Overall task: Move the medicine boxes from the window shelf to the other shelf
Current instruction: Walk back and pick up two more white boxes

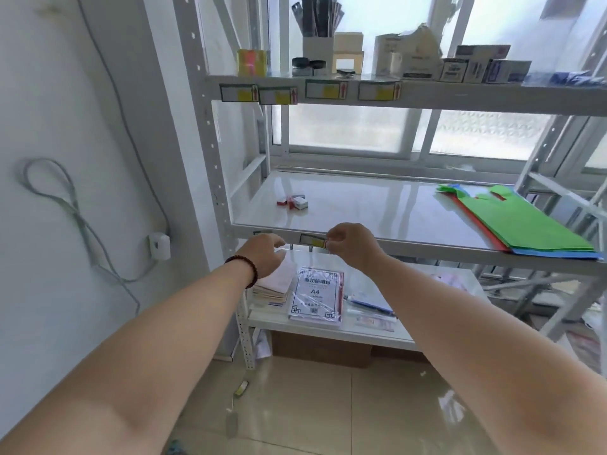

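- Red-and-white medicine boxes lie in a small cluster on the left of the glossy middle shelf by the window.
- Both hands hover at that shelf's front edge: left hand loosely curled, empty; right hand curled, apparently holding nothing.
- Green bags lie at the right end.

Bright, cool daylight comes through the frosted window behind the shelving, leaving the items on the top shelf backlit and hazy, their printing unreadable. The glossy middle shelf and the tiled floor carry pale reflections of the window, and shadows are soft and faint. The wide-angle lens bends the shelf uprights and stretches the forearms at the lower corners, and the picture is slightly soft overall, most blurred toward the right edge.
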